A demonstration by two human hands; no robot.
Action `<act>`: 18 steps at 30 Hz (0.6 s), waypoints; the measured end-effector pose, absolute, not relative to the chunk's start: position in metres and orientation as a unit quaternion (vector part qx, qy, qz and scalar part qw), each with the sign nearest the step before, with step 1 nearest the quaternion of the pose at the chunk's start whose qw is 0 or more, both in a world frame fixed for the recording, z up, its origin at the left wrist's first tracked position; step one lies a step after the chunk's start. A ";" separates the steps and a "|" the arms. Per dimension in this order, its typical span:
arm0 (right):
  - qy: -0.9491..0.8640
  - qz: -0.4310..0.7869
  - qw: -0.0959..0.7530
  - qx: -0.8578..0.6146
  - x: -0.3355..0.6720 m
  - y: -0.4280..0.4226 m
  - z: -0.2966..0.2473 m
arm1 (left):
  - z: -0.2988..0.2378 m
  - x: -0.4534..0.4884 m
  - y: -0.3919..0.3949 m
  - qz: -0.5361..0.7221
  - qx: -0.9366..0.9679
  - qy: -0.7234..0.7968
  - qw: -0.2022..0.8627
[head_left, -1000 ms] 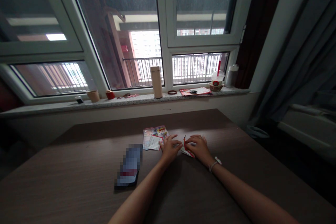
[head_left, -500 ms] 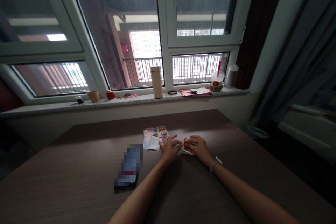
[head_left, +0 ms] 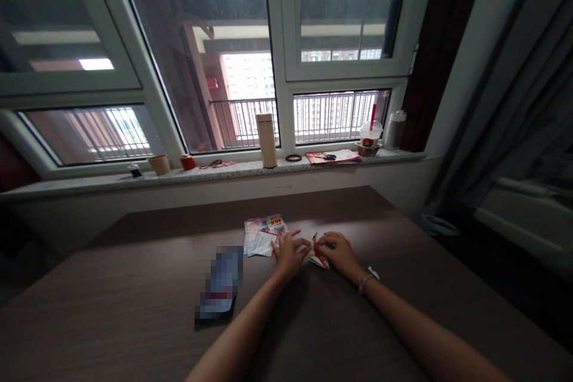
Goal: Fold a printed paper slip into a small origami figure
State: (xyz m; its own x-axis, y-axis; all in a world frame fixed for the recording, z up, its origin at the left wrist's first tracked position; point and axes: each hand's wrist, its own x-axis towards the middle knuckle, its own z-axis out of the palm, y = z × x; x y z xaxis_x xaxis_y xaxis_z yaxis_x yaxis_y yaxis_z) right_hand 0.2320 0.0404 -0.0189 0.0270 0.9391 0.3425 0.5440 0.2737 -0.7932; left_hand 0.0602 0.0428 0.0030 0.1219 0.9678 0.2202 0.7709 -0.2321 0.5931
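A small piece of folded paper [head_left: 319, 261], white with red and orange print, lies on the brown table between my hands. My right hand [head_left: 339, 252] pinches its raised red edge between thumb and fingertips. On the other side is my left hand [head_left: 290, 255], its thumb and fingers apart and curved, with fingertips close to the paper's left edge; whether they touch it I cannot tell. Beside my left thumb lies a small white sheet [head_left: 264, 243] on top of colourful printed leaflets [head_left: 256, 224].
A phone [head_left: 220, 283] with a blurred screen lies left of my left forearm. Along the windowsill [head_left: 233, 169] stand a beige bottle [head_left: 267, 142], a paper cup [head_left: 160, 164], a drink cup with a red straw [head_left: 370, 133] and a grey bottle [head_left: 396, 130]. Scissors [head_left: 329, 157] rest on papers there.
The red edge of the folded paper has been lifted and turned more upright by my right hand. My left hand has hardly moved.
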 end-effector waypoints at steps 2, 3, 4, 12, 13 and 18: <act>-0.664 0.225 0.445 -0.558 0.233 0.040 -0.018 | 0.001 0.060 0.044 0.291 0.729 0.596 0.168; -0.664 0.227 0.444 -0.557 0.233 0.040 -0.018 | 0.001 0.060 0.044 0.292 0.729 0.595 0.168; -0.664 0.228 0.444 -0.557 0.233 0.040 -0.018 | 0.001 0.060 0.045 0.292 0.729 0.596 0.168; -0.654 0.222 0.445 -0.570 0.231 0.037 -0.015 | 0.002 0.061 0.044 0.290 0.731 0.595 0.168; -0.653 0.220 0.447 -0.570 0.230 0.037 -0.014 | 0.002 0.061 0.044 0.290 0.731 0.595 0.169; -0.647 0.210 0.456 -0.574 0.229 0.037 -0.011 | 0.002 0.062 0.044 0.294 0.724 0.600 0.171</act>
